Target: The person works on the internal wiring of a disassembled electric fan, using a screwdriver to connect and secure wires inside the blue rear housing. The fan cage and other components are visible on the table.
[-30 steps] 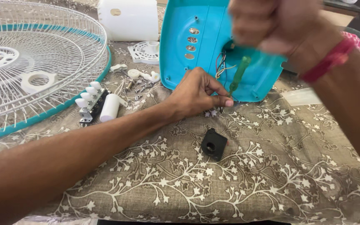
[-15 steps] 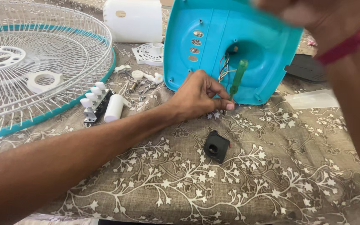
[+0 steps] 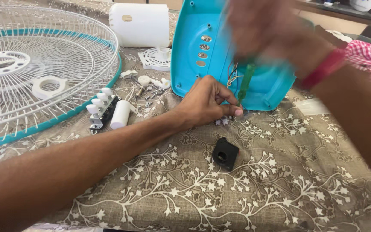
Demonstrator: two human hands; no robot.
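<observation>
A turquoise plastic fan base shell [image 3: 194,64] stands tilted on the patterned cloth, its hollow inside facing me, with thin wires showing near its lower middle. My left hand [image 3: 207,103] rests at the shell's lower edge, its fingertips pinched together by the tip of a green-handled screwdriver [image 3: 245,83]. My right hand [image 3: 267,30], blurred and raised in front of the shell, grips the top of that screwdriver. A small black square part with a hole [image 3: 225,153] lies on the cloth just below my left hand.
A white wire fan guard with a turquoise rim [image 3: 44,73] lies at the left. A white push-button switch block [image 3: 100,107], a white cylinder [image 3: 120,114], small white parts and screws [image 3: 151,83] sit between guard and shell. A white motor cover [image 3: 140,25] stands behind.
My right hand has come back down into view over the shell, blurred with motion. My left hand stays at the shell's lower edge. The view has shifted slightly.
</observation>
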